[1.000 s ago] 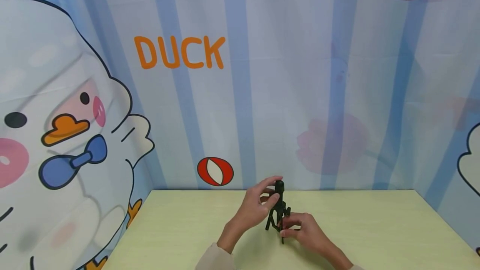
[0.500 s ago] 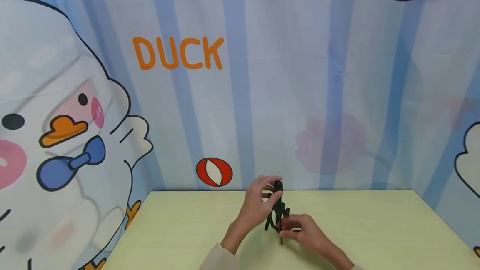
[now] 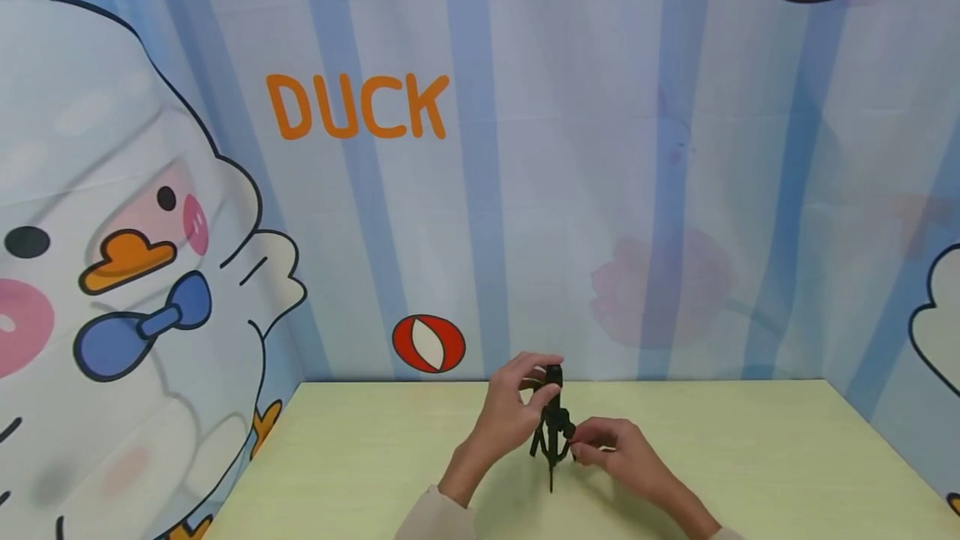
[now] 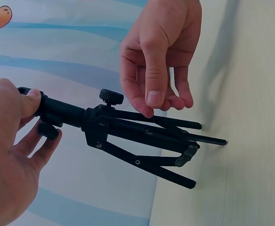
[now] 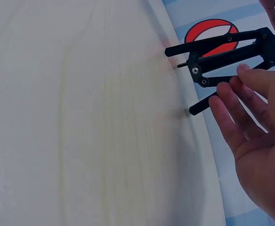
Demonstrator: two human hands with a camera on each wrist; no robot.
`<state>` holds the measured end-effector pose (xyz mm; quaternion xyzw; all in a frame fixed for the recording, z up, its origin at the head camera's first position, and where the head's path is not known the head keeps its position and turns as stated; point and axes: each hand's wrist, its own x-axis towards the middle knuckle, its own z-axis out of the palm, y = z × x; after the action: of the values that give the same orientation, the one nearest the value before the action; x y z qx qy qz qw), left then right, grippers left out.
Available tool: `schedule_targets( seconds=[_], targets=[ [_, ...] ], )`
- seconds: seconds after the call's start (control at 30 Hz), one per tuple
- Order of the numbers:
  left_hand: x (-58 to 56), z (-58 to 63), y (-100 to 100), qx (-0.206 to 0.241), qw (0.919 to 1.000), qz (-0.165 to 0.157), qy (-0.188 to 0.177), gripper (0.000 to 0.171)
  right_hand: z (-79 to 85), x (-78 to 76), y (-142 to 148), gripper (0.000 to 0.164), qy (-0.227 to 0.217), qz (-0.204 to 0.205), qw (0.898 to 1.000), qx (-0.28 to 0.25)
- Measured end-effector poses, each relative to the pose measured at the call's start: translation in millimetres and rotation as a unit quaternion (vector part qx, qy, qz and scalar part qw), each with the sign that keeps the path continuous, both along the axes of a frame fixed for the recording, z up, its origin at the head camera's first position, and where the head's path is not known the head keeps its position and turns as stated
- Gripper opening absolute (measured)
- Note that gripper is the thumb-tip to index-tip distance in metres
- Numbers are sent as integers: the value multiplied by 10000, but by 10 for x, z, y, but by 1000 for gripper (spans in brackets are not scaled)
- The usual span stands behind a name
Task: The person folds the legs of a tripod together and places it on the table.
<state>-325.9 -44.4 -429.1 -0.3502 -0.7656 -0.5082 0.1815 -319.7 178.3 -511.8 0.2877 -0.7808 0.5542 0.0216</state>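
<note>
A small black tripod point(image 3: 553, 423) stands upright on the table, its legs partly spread. My left hand point(image 3: 504, 417) holds it around the top, with thumb and fingers on either side of the column. In the left wrist view, a ridged knob point(image 4: 111, 97) sticks out from its collar, and a second knob point(image 4: 48, 131) is beside my left fingers. Lower down, my right hand point(image 3: 626, 458) pinches the right-hand leg between thumb and fingertips. The right wrist view has that leg's foot point(image 5: 198, 109) projecting past the fingers; part of the leg is hidden behind them.
The pale yellow table point(image 3: 750, 457) extends to both sides of the hands. Behind it hangs a blue-striped curtain point(image 3: 570, 148) printed with a large white duck point(image 3: 112, 407) and a red ball point(image 3: 428, 344).
The tripod has turned a little, so one leg now points toward the camera. My right hand has shifted from the front leg to the right-hand one, while my left hand stays at the top.
</note>
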Motion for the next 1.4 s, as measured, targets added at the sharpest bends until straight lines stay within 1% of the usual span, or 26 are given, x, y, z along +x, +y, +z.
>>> schedule_targets(
  seconds=[0.13, 0.23, 0.4, 0.57, 0.77, 1.07, 1.3, 1.4],
  targets=[
    [-1, 3, -15, -53, 10000, 15, -31, 40, 20, -1, 17, 10, -11, -275, 9996, -69],
    [5, 13, -23, -120, 9999, 32, -33, 40, 25, -3, 9, 12, -115, -306, 9994, -70],
    [20, 41, -39, -234, 9997, 45, -35, 39, 20, -7, -13, 15, -217, -47, 9998, 9],
    [11, 53, -61, -324, 9993, 10, -181, 40, 6, -16, -29, 17, -173, 238, 9996, -12],
    [-7, 66, -86, -319, 9989, -72, -331, 42, 13, -17, -27, 18, -254, 392, 9989, 88],
    [-31, 46, -111, -283, 9982, -271, -450, 41, -30, -27, -19, 19, -293, 731, 9967, 169],
    [-8, 65, -135, -302, 9984, -240, -424, 42, -34, -9, -11, 21, -315, 831, 9955, 316],
    [0, 74, -145, -290, 9982, -261, -460, 43, -32, -3, -14, 22, -443, 867, 9947, 344]
  ],
)
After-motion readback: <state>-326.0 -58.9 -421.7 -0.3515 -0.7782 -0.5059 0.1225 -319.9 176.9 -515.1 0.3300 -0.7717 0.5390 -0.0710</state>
